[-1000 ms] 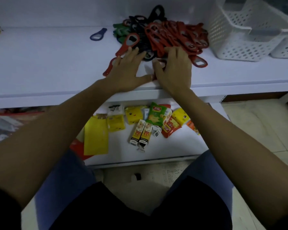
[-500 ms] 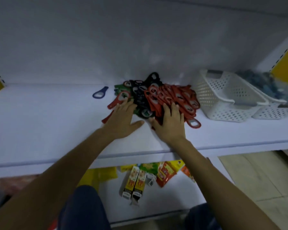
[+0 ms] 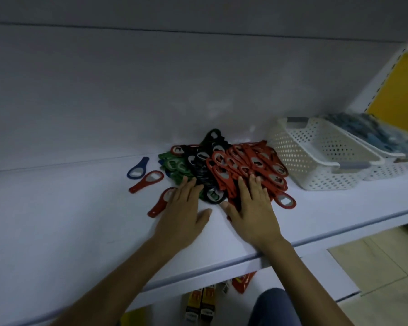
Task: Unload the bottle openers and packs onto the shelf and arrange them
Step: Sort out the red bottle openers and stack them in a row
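Bottle openers (image 3: 233, 168) are heaped in a mixed pile of red, black and green on the white shelf (image 3: 57, 220), close to the back wall. The left hand (image 3: 184, 215) is laid flat on the shelf at the pile's 7 o'clock. Its fingers are straight and released, nothing is grasped, and the fingertips are set against the green and black openers. The head of a red opener (image 3: 159, 205) is partly covered by this hand's outer edge. The right hand (image 3: 252, 212) is laid flat at the pile's 6 o'clock, with fingers likewise straight and slightly spread. They are rested on the red openers at the near edge, and nothing is gripped. The two thumbs are pointed towards each other, close but apart. At 9 o'clock from the pile a blue opener (image 3: 137, 168) and a second red opener (image 3: 146, 181) are seen lying singly, just beside each other and slightly apart from the heap. Another red opener (image 3: 285, 201) is seen at the pile's 4 o'clock edge, beside the right hand. At 3 o'clock a white perforated basket (image 3: 316, 156) is placed just beside the pile. A second basket (image 3: 386, 170), filled with blurred blue items, is seen beyond it. Packs (image 3: 200, 302) are visible on the lower shelf (image 3: 327, 278), at 6 o'clock beneath the upper shelf's front edge, between the forearms.
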Action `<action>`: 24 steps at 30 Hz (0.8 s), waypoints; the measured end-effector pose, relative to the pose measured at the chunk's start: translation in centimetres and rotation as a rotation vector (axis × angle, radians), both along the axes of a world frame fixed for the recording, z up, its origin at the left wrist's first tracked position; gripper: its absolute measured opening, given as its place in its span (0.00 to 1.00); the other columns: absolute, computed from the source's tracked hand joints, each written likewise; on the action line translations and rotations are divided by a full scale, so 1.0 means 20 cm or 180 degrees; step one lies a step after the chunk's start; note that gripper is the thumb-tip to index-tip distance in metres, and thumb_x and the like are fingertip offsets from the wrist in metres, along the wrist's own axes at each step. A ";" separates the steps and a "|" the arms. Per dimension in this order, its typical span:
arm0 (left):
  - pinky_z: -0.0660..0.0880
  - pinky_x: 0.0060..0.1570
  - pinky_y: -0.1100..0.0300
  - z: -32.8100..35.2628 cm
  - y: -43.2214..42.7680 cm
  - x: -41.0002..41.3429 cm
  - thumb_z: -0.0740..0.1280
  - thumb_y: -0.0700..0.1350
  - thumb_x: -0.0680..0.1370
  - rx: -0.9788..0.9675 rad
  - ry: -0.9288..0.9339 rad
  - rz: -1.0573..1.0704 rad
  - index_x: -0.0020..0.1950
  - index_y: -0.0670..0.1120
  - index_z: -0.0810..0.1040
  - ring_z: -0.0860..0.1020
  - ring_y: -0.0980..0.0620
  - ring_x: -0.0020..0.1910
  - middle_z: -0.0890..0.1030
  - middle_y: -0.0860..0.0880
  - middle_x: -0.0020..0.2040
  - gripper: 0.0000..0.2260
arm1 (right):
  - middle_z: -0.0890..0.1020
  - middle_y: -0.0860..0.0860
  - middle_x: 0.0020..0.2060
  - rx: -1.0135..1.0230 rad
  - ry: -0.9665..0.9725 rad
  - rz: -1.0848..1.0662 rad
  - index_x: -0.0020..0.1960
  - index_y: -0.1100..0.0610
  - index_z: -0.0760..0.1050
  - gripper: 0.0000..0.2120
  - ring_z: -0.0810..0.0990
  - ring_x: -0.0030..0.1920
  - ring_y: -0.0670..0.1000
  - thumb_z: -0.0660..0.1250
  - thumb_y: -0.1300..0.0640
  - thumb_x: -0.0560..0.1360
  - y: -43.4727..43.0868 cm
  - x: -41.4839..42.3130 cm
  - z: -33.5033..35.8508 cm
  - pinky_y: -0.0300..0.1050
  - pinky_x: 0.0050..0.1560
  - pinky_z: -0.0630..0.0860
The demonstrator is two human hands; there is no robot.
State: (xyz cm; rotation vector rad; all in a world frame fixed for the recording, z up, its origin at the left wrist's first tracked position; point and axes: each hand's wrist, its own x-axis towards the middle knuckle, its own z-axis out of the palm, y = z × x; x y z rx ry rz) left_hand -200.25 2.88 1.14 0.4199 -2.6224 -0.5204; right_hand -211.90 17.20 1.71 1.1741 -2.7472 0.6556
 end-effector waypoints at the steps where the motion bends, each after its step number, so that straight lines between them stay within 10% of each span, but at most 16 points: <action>1: 0.47 0.73 0.57 0.00 0.00 0.00 0.60 0.53 0.80 -0.0005 0.0012 -0.0022 0.76 0.45 0.56 0.48 0.51 0.76 0.54 0.47 0.77 0.28 | 0.47 0.57 0.78 -0.0052 -0.0020 0.0002 0.78 0.55 0.48 0.35 0.43 0.77 0.55 0.53 0.38 0.79 0.00 0.00 0.01 0.46 0.74 0.37; 7: 0.53 0.72 0.54 0.03 0.00 0.01 0.63 0.49 0.78 0.0001 0.0235 -0.0232 0.70 0.44 0.68 0.54 0.48 0.76 0.62 0.46 0.75 0.21 | 0.71 0.59 0.65 -0.0199 0.0227 -0.0211 0.66 0.56 0.72 0.21 0.69 0.65 0.60 0.65 0.48 0.76 -0.02 0.02 0.07 0.51 0.64 0.66; 16: 0.69 0.62 0.52 0.07 -0.18 0.16 0.69 0.43 0.74 -0.0199 0.0399 -0.0659 0.62 0.42 0.77 0.73 0.45 0.62 0.76 0.45 0.62 0.16 | 0.77 0.52 0.56 -0.0356 0.0642 -0.0879 0.58 0.55 0.77 0.13 0.72 0.58 0.55 0.58 0.59 0.78 -0.23 0.05 0.16 0.48 0.55 0.61; 24: 0.69 0.64 0.49 0.10 -0.33 0.08 0.69 0.40 0.74 -0.0194 0.0628 -0.0689 0.66 0.41 0.74 0.72 0.45 0.65 0.74 0.44 0.65 0.20 | 0.83 0.52 0.42 -0.1146 -0.0364 -0.0719 0.49 0.56 0.79 0.07 0.81 0.44 0.54 0.63 0.60 0.75 -0.31 0.02 0.18 0.49 0.43 0.77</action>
